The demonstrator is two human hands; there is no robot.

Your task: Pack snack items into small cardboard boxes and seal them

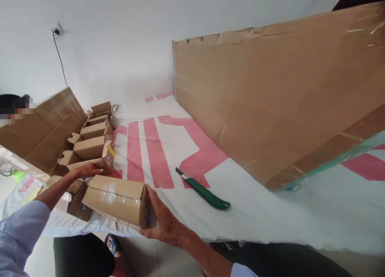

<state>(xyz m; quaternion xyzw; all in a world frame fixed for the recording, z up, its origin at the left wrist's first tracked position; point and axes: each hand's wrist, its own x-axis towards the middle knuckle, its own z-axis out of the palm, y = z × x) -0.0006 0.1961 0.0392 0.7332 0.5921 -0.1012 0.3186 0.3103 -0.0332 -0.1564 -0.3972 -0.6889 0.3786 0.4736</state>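
A taped cardboard box [114, 196] lies near the front edge of the cloth-covered table, with clear tape across its top. Around its right end, my right hand [164, 218] is closed, thumb low and fingers behind. My left hand [86, 172] stretches flat with its fingers out, between the taped box and the nearest open cardboard box [87, 163]; whether it touches either cannot be told. Under my left forearm sits another small carton [80, 200], with silvery tape on it. A green-handled tool [207, 194] with a short dark tip lies to the right of my right hand.
Several open small boxes [94, 130] stand in a row at the left, beside a large carton [45, 124]. A big cardboard sheet or box side [270, 96] rises at the right. A person's head [13, 104] shows at the far left. The wall has a plugged-in cord [61, 62].
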